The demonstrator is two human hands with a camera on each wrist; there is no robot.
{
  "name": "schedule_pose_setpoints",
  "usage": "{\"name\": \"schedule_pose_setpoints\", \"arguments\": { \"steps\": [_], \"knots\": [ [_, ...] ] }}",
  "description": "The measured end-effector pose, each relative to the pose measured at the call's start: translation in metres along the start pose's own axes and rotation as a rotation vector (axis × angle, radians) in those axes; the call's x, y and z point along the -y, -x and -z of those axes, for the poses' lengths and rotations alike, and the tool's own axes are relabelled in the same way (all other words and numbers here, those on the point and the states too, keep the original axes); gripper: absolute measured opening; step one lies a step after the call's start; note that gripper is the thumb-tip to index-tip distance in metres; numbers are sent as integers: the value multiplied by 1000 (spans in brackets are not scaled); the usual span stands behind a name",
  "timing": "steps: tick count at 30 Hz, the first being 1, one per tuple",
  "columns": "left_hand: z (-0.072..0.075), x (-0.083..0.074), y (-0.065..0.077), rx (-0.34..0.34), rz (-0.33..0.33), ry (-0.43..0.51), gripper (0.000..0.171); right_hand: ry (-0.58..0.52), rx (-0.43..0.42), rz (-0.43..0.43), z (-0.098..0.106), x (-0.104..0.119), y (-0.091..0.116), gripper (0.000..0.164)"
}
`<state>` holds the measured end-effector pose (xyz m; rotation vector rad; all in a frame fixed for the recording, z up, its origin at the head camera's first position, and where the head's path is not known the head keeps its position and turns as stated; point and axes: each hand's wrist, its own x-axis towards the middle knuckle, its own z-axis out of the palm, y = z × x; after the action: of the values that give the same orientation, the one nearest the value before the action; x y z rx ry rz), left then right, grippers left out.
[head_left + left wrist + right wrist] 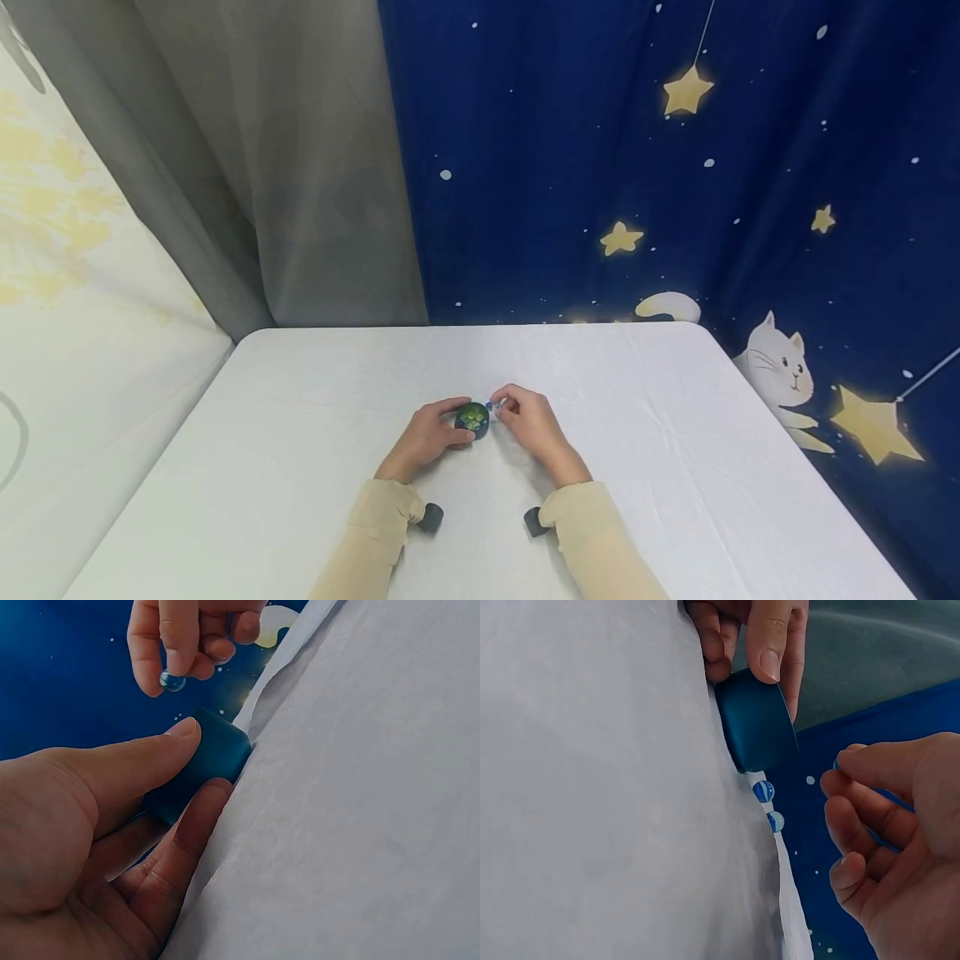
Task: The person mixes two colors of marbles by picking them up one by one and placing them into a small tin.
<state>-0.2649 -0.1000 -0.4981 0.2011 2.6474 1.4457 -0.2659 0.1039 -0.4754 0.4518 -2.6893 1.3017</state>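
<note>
My left hand [427, 435] grips a small dark teal round container [486, 428] around its side, thumb against the near wall. Glass marbles [472, 414], greenish and blue, show in its open top in the head view; both wrist views show only its smooth side wall [756, 724]. To its right my right hand [534, 427] pinches a clear bluish marble [172, 681] between thumb and forefinger, apart from the container. Its other fingers are loosely curled. Two loose blue-and-white marbles lie on the table beside the container: one nearer marble [763, 791] and one farther marble [776, 821].
A white cloth covers the table [300, 400]. Behind its far edge hang a grey curtain [330, 167] and a blue curtain [540, 167] printed with stars and a white cat. Dark wrist devices [431, 518] stick out at both sleeves.
</note>
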Motion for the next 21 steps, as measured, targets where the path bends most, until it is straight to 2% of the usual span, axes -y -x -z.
{"name": "schedule_pose_setpoints", "arguments": {
  "steps": [16, 21],
  "knots": [
    [1, 2, 1, 3, -33, -3, 59, -49, -35, 94, -4, 5, 2, 17],
    [1, 1, 2, -1, -41, -2, 59, -50, -31, 88, -6, 7, 2, 16]
  ]
}}
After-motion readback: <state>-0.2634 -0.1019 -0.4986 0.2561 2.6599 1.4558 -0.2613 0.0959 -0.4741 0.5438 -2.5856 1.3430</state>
